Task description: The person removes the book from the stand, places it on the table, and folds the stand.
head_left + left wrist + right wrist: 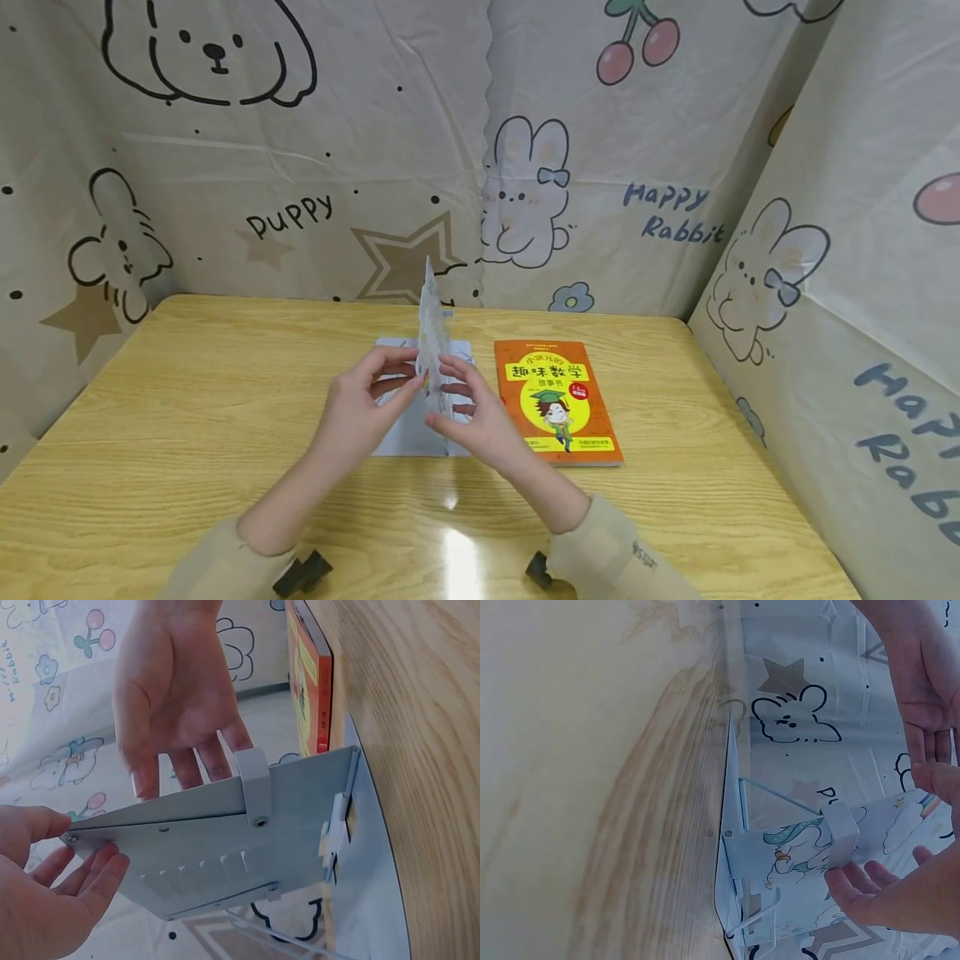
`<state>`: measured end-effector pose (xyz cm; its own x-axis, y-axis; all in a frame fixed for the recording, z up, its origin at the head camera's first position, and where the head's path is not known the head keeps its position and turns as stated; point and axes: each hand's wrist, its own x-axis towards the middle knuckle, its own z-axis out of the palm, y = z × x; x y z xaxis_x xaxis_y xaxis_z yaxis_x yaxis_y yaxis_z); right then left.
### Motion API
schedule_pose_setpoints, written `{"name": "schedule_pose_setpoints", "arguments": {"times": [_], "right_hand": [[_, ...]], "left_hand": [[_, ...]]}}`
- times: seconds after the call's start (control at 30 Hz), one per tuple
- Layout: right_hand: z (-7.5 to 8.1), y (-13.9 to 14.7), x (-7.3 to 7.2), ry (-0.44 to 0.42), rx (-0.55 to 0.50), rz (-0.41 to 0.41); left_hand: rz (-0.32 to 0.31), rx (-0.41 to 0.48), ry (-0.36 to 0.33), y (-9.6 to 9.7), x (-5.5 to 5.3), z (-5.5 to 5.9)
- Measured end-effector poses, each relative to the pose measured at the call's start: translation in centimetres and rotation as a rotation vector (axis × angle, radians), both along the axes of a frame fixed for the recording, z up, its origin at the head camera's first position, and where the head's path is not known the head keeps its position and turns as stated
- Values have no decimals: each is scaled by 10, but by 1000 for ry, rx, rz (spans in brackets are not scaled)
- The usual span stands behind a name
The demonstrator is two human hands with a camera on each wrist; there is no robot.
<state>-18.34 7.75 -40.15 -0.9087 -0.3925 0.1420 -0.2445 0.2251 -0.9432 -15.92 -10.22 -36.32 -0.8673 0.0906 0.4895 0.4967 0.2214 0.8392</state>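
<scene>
A folding white metal book stand (433, 350) is spread on the table, its panel raised nearly edge-on in the head view. My left hand (375, 387) holds the panel's near edge, thumb at the corner and fingertips against the slotted plain side (202, 862). On the other side my right hand (480, 417) has loosely extended fingers at the panel. Those fingers lie by a white clip (842, 834) on the face with a unicorn and rainbow print (791, 847). The flat base plate (412, 429) rests on the wood, with thin wire legs (780, 795) between base and panel.
An orange book (558, 404) with a cartoon figure lies to the right of the stand. The wooden table (187, 417) extends around both. A printed cloth (390, 150) hangs behind and at the sides.
</scene>
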Motion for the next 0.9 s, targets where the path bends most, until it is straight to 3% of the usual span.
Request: {"name": "schedule_pose_setpoints", "arguments": {"times": [0.23,0.53,0.73,0.9], "right_hand": [[1,1,-1,35,4,-15],[-2,7,-2,48,27,-39],[-1,7,-1,70,41,-52],[-1,8,1,64,0,-47]], "left_hand": [[-2,-44,15,8,-2,4],[-56,-134,-6,13,-2,9],[-73,-159,-21,7,-3,8],[-47,-179,18,-5,-9,5]]}}
